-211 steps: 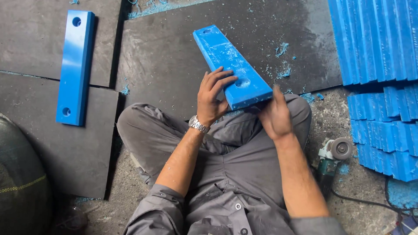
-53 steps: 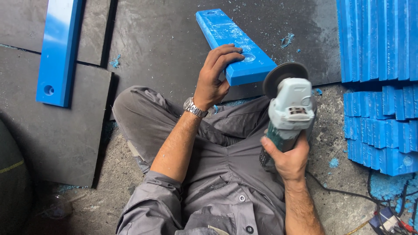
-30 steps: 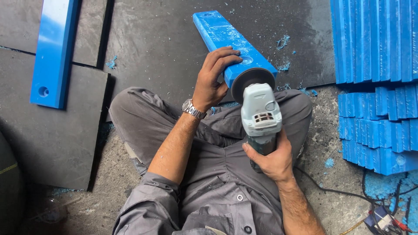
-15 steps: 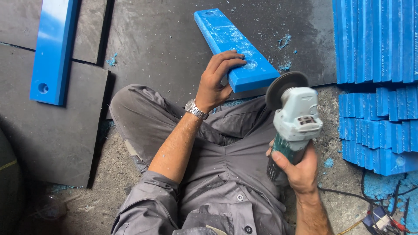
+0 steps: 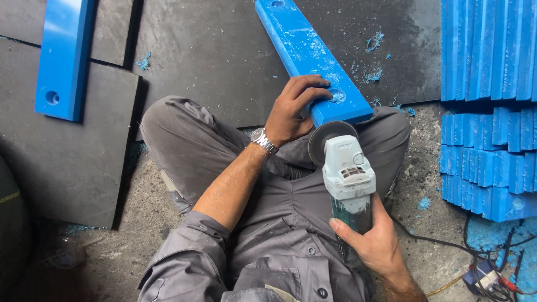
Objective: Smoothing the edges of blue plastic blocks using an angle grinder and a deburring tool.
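A long blue plastic bar (image 5: 306, 53) lies slanted on a dark mat, its near end resting over my lap. My left hand (image 5: 292, 106) presses down on that near end, fingers next to a round hole in the bar. My right hand (image 5: 376, 240) grips the body of a grey and green angle grinder (image 5: 347, 173). The grinder's dark disc (image 5: 327, 138) sits just below the bar's end edge; whether it touches the edge I cannot tell. I sit cross-legged in grey work clothes, a metal watch on my left wrist.
A second blue bar (image 5: 64, 56) with a hole lies at the upper left on dark mats (image 5: 212, 50). Stacks of blue bars (image 5: 489, 106) stand at the right. Blue shavings dot the mat. A black cable (image 5: 442, 240) and small connectors trail at the lower right.
Seven seconds ago both hands held the bar. The right hand has since picked up the grinder, and in the last half second swung it from the right back to the bar's end.
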